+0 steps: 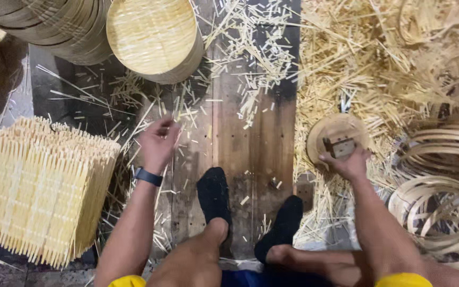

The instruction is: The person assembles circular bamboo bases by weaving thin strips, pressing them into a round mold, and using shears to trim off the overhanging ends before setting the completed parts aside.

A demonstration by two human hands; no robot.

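Note:
My right hand [348, 162] grips the small wooden block handle of a round wooden disc [336, 133], held over a heap of bamboo offcuts at the right. My left hand [158, 142] hovers above the dark wooden floor boards [240, 143], fingers loosely curled and apart, nothing in it; a dark band sits on that wrist. It is nearest a stack of square woven bamboo mats [38, 186] at the left. My two feet in black socks [216, 194] rest on the boards between my hands.
Round woven bamboo trays [152, 37] stand stacked at the top, with more stacked rims at the upper left. Coiled bamboo hoops [436, 212] lie at the right. Bamboo slivers and a thick pile of offcuts [378, 58] cover the floor.

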